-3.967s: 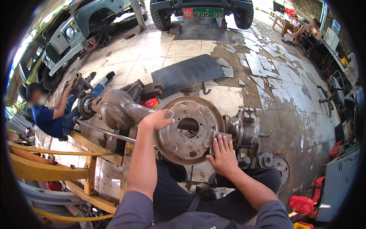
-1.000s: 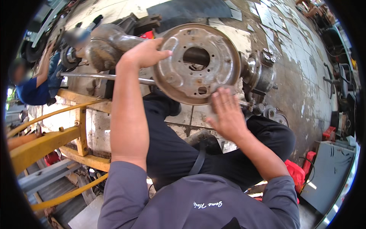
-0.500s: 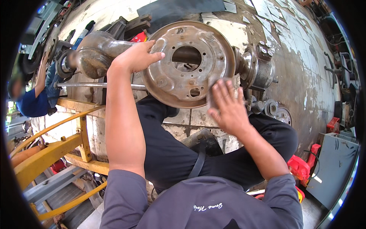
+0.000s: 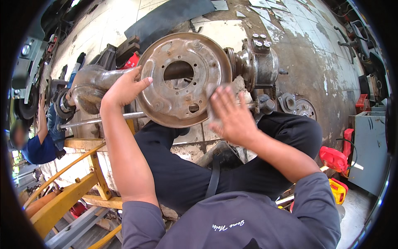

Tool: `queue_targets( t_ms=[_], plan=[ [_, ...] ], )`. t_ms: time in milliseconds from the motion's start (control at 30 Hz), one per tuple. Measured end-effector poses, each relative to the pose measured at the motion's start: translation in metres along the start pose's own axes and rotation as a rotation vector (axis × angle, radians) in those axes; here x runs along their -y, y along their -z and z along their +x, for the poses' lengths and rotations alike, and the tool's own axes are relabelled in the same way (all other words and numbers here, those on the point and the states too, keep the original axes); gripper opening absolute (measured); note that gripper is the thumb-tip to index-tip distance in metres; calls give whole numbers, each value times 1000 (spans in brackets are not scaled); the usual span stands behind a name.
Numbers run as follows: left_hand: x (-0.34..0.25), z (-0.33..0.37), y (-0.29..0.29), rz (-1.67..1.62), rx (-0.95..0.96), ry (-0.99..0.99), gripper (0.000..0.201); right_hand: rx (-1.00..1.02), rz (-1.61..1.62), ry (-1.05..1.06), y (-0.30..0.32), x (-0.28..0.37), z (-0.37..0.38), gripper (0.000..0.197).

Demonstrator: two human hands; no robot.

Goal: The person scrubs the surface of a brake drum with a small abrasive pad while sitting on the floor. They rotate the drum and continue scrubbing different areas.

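A round, brown-grey brake backing plate (image 4: 159,103) with a big centre hole stands tilted in front of me, worn metal with small holes and a raised rim. My left hand (image 4: 127,86) is at its left edge, thumb across the face and fingers at the rim. At the lower right rim, my right hand (image 4: 233,114) presses a flat greyish pad (image 4: 210,99) against the plate. Motion blurs that pad and the fingertips, so its exact kind is unclear. Behind the plate runs an axle housing (image 4: 89,89), with a metal hub (image 4: 264,66) at its right end.
A yellow metal frame (image 4: 74,195) stands at lower left, near a thin steel rod (image 4: 103,119). Flanged metal parts (image 4: 304,108) lie on the floor to the right, before a grey cabinet (image 4: 369,153). Another person in a blue shirt (image 4: 37,147) is at far left.
The view has shifted, so the plate and axle appear farther left. My right hand and the pad remain at the plate's lower right rim, blurred by motion; my left hand keeps its place.
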State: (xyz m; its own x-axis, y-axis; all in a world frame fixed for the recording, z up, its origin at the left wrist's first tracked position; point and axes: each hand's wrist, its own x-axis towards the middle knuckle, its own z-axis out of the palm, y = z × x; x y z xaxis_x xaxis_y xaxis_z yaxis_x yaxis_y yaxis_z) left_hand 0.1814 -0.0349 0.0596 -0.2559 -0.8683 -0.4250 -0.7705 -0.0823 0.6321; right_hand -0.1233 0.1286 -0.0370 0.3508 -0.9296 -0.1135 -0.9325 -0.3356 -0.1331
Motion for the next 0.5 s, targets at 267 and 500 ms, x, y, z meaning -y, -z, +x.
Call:
queue_targets(
  t_ms=[267,500],
  plan=[
    [7,10,1,93,4,30,82,-160,24,-118,-3,-23,13,82],
    [6,4,-3,78,30,58,81,-205,108,-122,-1,-23,18,81]
  ],
)
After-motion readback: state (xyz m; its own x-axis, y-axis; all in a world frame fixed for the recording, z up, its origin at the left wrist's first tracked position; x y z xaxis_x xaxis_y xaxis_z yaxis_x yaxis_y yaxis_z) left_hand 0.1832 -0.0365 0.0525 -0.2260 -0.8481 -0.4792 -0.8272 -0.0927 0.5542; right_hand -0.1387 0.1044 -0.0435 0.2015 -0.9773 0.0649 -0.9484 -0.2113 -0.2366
